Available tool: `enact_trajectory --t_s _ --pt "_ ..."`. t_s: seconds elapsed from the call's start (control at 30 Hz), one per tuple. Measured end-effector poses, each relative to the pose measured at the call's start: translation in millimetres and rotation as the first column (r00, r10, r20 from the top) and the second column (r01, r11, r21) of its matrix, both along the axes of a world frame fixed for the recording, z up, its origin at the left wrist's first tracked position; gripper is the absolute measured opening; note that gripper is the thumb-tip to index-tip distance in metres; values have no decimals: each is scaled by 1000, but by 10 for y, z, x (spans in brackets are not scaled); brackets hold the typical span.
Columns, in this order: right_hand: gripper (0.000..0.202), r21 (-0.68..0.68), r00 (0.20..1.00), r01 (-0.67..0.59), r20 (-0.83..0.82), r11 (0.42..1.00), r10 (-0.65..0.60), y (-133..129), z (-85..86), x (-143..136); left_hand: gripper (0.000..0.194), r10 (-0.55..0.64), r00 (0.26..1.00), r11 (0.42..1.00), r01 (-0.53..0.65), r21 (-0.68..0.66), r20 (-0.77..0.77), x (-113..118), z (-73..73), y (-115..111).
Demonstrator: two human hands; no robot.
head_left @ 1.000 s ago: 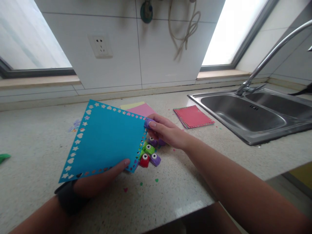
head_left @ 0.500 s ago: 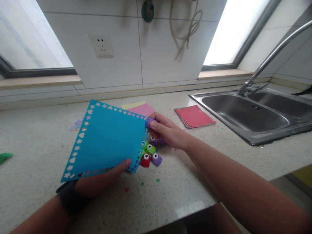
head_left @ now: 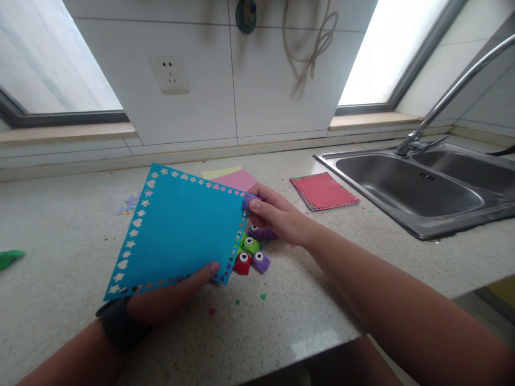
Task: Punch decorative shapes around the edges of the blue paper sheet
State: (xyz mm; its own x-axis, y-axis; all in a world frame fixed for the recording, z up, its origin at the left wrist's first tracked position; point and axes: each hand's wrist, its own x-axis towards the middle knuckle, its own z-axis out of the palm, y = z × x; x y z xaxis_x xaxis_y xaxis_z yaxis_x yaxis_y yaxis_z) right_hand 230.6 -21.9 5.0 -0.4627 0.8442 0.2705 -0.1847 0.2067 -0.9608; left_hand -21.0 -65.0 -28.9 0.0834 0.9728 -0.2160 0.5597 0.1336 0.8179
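A square sheet of blue paper [head_left: 189, 230] is raised over the counter, its border punched with stars, hearts and flowers. My left hand [head_left: 177, 292] grips its lower edge, thumb on top and the fingers hidden beneath. At the sheet's right corner, my right hand [head_left: 277, 214] is closed round a small purple craft punch [head_left: 250, 203], which sits on the paper's edge. Just below that hand lie more punches: a red punch [head_left: 243, 264], a green punch [head_left: 251, 245] and a purple punch [head_left: 260, 261], with others partly covered.
A stack of red punched sheets [head_left: 325, 191] lies near the steel sink [head_left: 402, 185]. Behind the blue sheet are pink paper [head_left: 239, 179] and yellow paper [head_left: 221, 172]. Loose confetti [head_left: 129, 205] and a green object [head_left: 10, 259] are at left. Paper bits dot the counter [head_left: 289, 321].
The whole scene has shifted slightly in view. Both hands keep their hold on the blue sheet and the purple punch, with no other clear difference.
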Motion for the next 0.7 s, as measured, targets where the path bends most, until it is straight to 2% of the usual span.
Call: enact_trajectory --t_s 0.23,0.37,0.5,0.6,0.7 --pt "30 8 1000 -16 -15 1000 17 14 -21 -6 80 4 999 1000 -3 4 -36 18 32 -8" --pt "29 -33 999 -41 -35 999 40 12 -4 -14 77 -1 999 1000 0 -26 -52 18 30 -9" --pt "28 -36 996 -51 -69 998 49 33 5 10 70 -53 998 997 50 -63 -44 9 58 -13" --pt "26 -44 993 -20 -117 999 14 72 16 69 64 -59 997 996 56 -63 -46 -4 84 -12" --pt "26 -49 986 65 -152 997 -72 124 40 152 62 -58 998 997 56 -59 -37 -20 82 -2"
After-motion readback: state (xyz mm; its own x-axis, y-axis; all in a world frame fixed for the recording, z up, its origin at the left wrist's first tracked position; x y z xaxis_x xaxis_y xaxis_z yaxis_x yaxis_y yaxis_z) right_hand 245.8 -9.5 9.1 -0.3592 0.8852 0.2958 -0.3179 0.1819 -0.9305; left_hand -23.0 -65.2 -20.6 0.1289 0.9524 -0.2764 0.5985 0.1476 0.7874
